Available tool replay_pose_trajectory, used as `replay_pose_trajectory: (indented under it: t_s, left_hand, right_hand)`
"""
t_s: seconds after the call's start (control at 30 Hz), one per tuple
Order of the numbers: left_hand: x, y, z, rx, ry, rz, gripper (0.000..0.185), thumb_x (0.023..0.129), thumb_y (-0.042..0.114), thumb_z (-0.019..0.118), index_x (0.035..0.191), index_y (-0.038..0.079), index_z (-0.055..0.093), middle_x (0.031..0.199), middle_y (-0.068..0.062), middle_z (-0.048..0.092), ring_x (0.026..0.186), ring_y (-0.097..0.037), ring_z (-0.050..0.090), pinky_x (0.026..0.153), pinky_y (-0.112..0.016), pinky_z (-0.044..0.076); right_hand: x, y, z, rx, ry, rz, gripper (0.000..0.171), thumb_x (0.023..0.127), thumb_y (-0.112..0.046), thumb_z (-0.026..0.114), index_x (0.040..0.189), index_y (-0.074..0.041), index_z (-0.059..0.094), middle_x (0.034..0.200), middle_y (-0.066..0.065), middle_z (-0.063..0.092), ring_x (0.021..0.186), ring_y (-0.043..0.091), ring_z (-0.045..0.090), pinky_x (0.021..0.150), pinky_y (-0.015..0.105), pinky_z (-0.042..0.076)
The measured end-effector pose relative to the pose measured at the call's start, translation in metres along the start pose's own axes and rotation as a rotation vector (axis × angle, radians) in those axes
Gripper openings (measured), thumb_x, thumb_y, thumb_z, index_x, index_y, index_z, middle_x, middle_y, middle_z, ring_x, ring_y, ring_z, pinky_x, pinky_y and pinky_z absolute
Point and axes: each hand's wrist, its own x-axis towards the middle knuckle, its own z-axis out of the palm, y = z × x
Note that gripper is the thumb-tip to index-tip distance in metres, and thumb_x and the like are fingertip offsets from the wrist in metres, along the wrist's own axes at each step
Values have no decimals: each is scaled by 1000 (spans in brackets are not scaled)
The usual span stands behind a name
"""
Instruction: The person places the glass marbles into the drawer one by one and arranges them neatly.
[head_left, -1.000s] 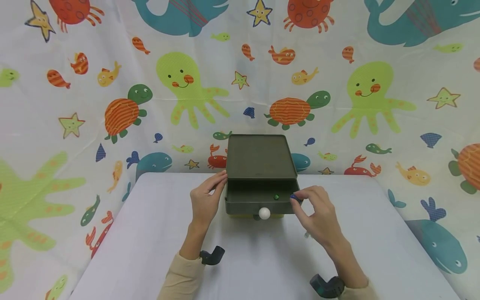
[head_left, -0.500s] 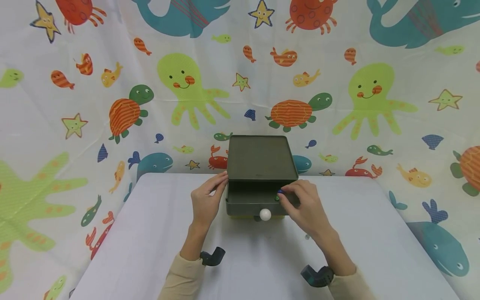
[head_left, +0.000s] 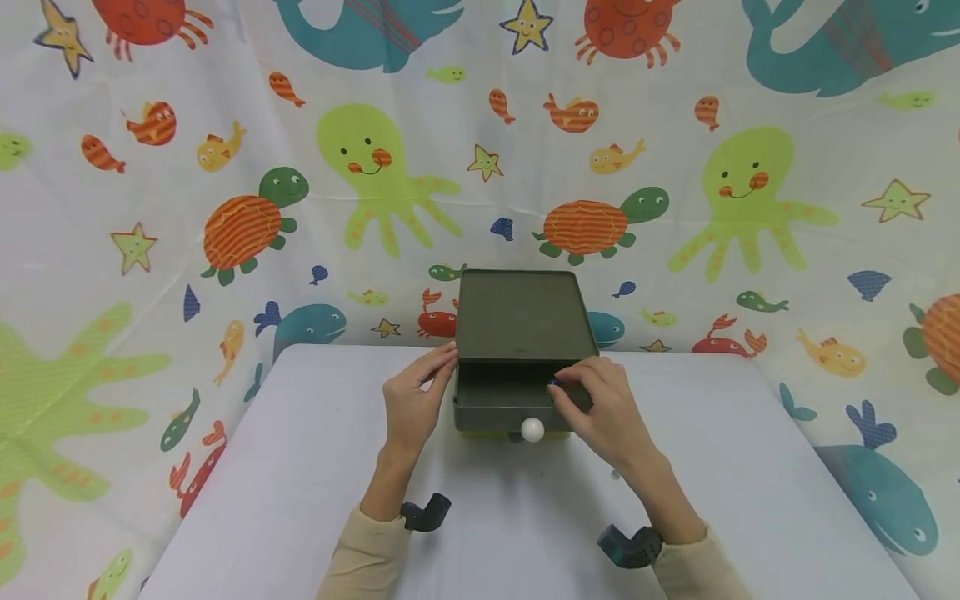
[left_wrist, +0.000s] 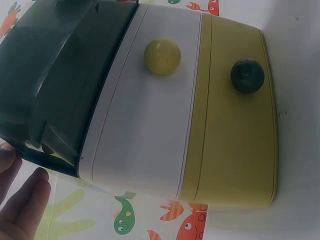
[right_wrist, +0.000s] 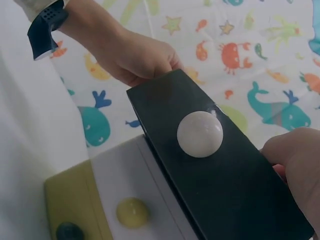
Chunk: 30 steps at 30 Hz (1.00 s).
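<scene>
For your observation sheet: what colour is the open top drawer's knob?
White knob, clearest in the right wrist view.

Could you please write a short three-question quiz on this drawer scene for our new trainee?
1. True or false: the top drawer is pulled open.
2. What colour is its knob: A white, B red, C blue?
3. Which hand rests against the side of the drawer unit?

Key: 1 true. 2 A. 3 The left hand; the right hand reaches into the drawer, pinching a small blue object.
</scene>
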Motion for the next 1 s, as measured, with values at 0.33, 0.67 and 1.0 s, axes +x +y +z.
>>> replay_pose_trajectory:
  t_s: [0.33, 0.67, 1.0]
  left_hand:
    - [0, 0, -1, 0, -4, 3, 19, 91, 7, 73, 109, 2, 77, 115, -11, 76, 103, -26, 74, 89, -13, 57]
    - [-1, -2, -1, -5, 5, 22, 19, 91, 6, 72, 109, 2, 77, 113, -12, 76, 101, -27, 75, 89, -12, 56]
    - [-1, 0, -3, 3, -9, 3, 19, 91, 8, 72, 109, 3, 77, 115, -10, 76, 104, -24, 74, 90, -14, 57]
  right_hand:
    - [-2, -2, -5, 0, 9, 30, 23, 78, -6, 83, 98, -3, 72, 92, 5, 66, 91, 20, 57, 81, 30, 43]
    - [-10, -3, -18, -34, 61, 41, 26, 75, -3, 83, 99, -1, 72, 94, 9, 67, 92, 22, 59, 83, 13, 45]
    - [-19, -2, -31, -77, 91, 52, 30, 73, -1, 85, 101, -2, 72, 95, 7, 69, 94, 20, 61, 86, 8, 45]
